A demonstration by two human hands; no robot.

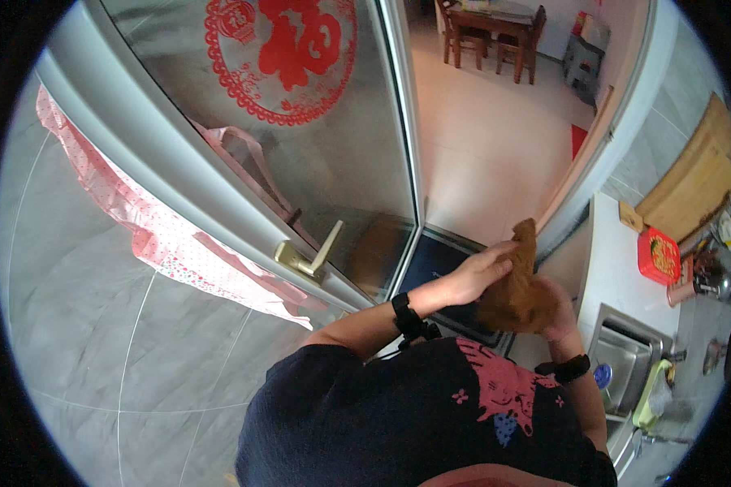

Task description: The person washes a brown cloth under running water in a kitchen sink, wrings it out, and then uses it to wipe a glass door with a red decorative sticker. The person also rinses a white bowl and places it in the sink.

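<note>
A crumpled brown cloth (pixel 521 292) hangs bunched between my two hands, in front of an open doorway. My left hand (pixel 484 272) grips its upper part from the left, fingers laid over the fabric. On the lower right side of the cloth, my right hand (pixel 561 310) holds it, with most of the fingers hidden behind it. The cloth's outline is a little blurred. Beneath my hands lies a dark doormat (pixel 423 255) at the threshold. To the left stands a framed glass door (pixel 335 164) with a brass-coloured lever handle (pixel 307 259).
A pink apron (pixel 201 268) hangs by the door. At right, a white counter (pixel 615 262) carries a red container (pixel 658 257), a wooden cutting board (pixel 688 182) and a steel sink (pixel 627 347). A wooden table (pixel 493 18) with chairs stands in the room beyond.
</note>
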